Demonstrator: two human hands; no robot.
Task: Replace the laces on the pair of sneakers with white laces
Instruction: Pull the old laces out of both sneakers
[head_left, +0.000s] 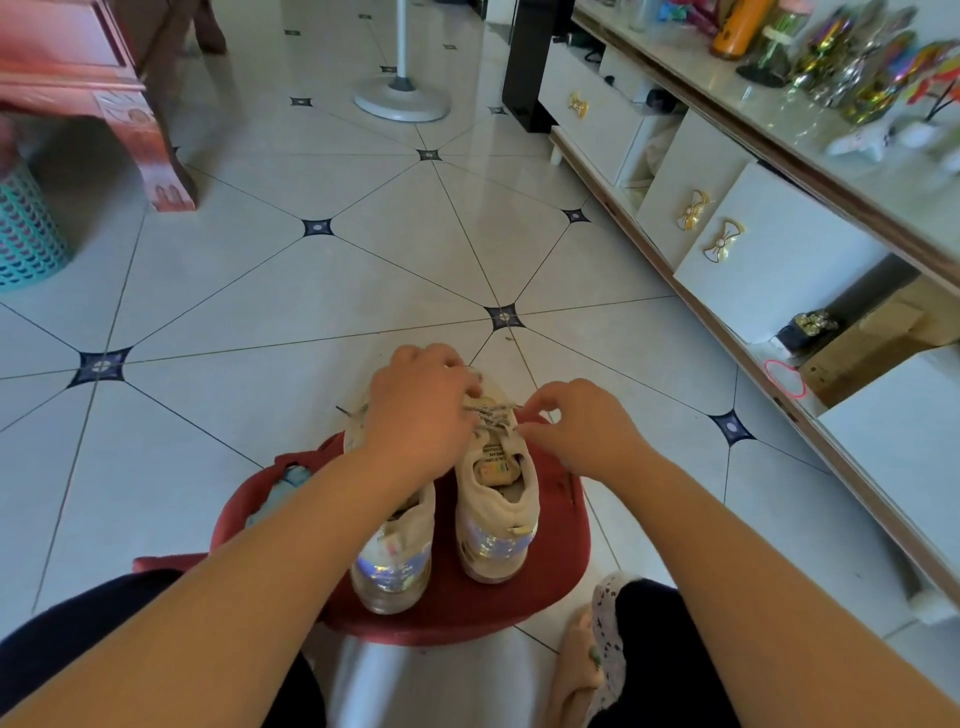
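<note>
Judging progress from the head view, you are at the opening stage: removal of the old lace from the first shoe. Both sneakers stand heel toward you on the red stool (457, 621) at 6 o'clock of the view, with the right sneaker (496, 501) just beside the left sneaker (395, 564), at its 3 o'clock. A grey speckled lace (488, 414) crosses the upper eyelets of the right sneaker, so this shoe is not yet unlaced.

Your left hand (415, 410) reaches across the left sneaker, fingers curled onto the lacing from 9 o'clock; whether they pinch the lace cannot be told. Your right hand (582, 426), at 3 o'clock of the lacing, closes thumb and forefinger in a narrow pinch on the lace at the eyelet edge.

The left sneaker's lacing is hidden under your forearm. No white laces are in view. Remaining, by this evidence: strip both shoes, then thread white laces through both.
</note>
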